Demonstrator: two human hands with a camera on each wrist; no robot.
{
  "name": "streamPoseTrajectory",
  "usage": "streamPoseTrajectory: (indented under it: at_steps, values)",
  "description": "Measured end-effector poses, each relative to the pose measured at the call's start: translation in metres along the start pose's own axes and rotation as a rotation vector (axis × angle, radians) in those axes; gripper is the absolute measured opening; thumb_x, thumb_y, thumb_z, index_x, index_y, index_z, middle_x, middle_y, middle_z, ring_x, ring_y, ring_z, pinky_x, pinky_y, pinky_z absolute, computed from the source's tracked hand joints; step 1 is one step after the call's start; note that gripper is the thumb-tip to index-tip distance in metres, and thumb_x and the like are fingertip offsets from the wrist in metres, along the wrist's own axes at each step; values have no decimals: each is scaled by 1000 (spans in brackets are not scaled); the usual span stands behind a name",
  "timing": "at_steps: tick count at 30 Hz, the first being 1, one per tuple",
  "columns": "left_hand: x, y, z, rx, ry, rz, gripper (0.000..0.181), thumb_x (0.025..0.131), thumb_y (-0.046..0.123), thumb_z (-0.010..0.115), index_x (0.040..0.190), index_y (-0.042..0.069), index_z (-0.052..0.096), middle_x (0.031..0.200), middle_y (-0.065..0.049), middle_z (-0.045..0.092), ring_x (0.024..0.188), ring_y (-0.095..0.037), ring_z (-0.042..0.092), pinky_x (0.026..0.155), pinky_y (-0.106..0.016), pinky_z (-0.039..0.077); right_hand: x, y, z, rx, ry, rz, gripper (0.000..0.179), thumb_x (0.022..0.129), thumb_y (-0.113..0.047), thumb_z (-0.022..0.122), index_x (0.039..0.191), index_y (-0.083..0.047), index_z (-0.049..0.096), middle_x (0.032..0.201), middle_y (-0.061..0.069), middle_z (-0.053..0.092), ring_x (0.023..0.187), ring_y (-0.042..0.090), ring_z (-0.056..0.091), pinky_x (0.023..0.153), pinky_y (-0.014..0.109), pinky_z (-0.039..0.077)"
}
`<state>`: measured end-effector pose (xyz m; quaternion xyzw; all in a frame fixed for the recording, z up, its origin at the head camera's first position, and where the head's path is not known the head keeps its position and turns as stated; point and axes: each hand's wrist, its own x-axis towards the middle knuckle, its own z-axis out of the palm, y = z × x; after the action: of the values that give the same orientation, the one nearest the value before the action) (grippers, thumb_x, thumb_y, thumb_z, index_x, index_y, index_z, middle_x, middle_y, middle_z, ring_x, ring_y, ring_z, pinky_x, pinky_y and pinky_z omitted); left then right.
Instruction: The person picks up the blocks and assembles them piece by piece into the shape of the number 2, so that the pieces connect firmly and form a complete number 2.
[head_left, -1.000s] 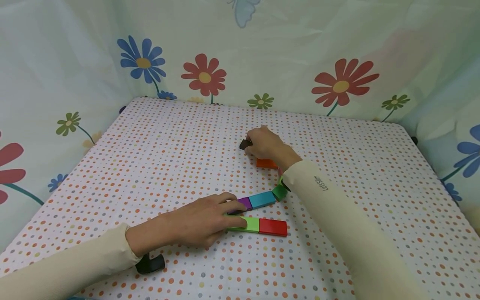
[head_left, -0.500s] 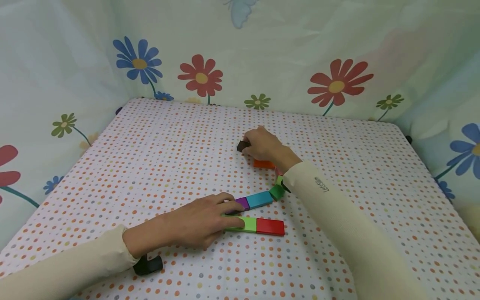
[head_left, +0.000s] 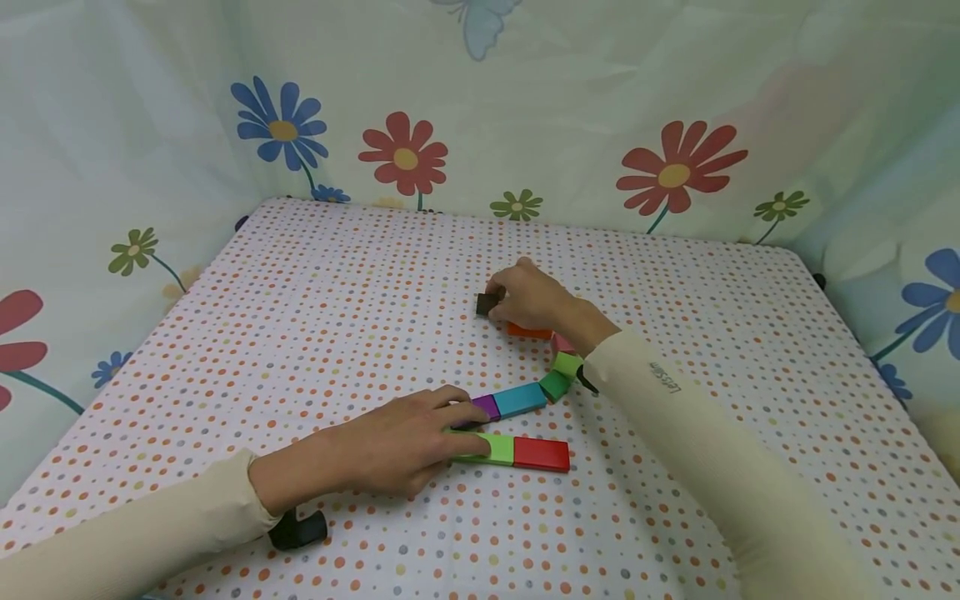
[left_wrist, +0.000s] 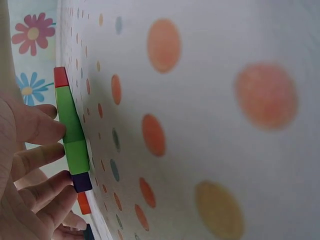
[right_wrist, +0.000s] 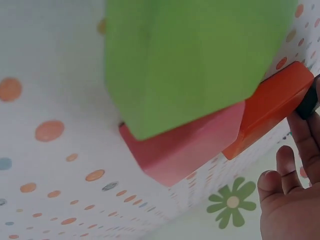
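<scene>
In the head view my right hand [head_left: 534,296] pinches a small black block [head_left: 485,305] at the far end of a bent row of blocks. An orange block [right_wrist: 276,107] lies against or very near it in the right wrist view, followed by a pink block [right_wrist: 192,145] and a light green block [right_wrist: 200,60]. My left hand [head_left: 408,440] rests its fingertips on the near blocks. One finger touches a lime green block [head_left: 498,448], and others lie at a purple block [head_left: 486,407]. The row's left end is hidden under this hand.
A darker green block [head_left: 555,386] and a blue block [head_left: 521,401] join the row's middle. A red block [head_left: 542,454] ends the near strip. The dotted tablecloth [head_left: 337,333] meets a flowered curtain [head_left: 570,100] at the back.
My right hand has drawn slightly nearer and turned the black block, so its face shows squarer. The right forearm has shifted right, uncovering more pink and green. My left hand stays put.
</scene>
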<state>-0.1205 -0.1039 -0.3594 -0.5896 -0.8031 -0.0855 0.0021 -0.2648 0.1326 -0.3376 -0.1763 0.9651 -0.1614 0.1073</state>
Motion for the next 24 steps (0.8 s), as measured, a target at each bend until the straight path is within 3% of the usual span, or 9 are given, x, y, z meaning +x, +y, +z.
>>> streamPoseTrajectory:
  at_steps: [8,24]
  values:
    - [0,0,0,8,2,2,32,99,15,59,127,30,64,142,0,55,131,-21,46,105,-36,47,-7,1,0,7,-11,-101,34,92,-15,75,125,-10,70,122,6,64,117,24,43,96,42,46]
    - [0,1,0,6,21,10,32,99,15,59,127,29,64,141,0,56,130,-21,48,105,-37,48,-14,-3,1,-19,-66,-130,32,87,-7,78,119,-12,74,119,7,58,109,22,46,90,39,48]
